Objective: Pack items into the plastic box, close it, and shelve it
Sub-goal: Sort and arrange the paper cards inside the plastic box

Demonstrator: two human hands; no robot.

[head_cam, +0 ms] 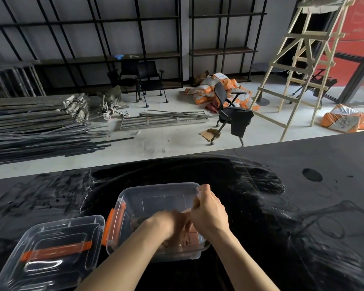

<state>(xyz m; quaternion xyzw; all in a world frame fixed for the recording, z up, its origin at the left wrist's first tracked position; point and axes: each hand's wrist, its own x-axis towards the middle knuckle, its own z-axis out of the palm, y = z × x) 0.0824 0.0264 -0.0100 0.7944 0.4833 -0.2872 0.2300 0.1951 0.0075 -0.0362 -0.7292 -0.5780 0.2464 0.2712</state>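
A clear plastic box [156, 196] with an orange latch [110, 225] on its left side stands open on the black table [282, 206]. My left hand [168, 223] reaches down inside the box onto a pinkish-brown flat item [190, 238] lying at the bottom; whether the fingers grip it is unclear. My right hand [210, 208] is closed on the box's right rim. The clear lid [51, 248] with an orange handle lies flat on the table to the left of the box.
Beyond the table's far edge is a floor with metal bars [40, 131], an office chair [231, 110], orange sacks [219, 87], a wooden ladder [298, 66] and black wall shelving [135, 55].
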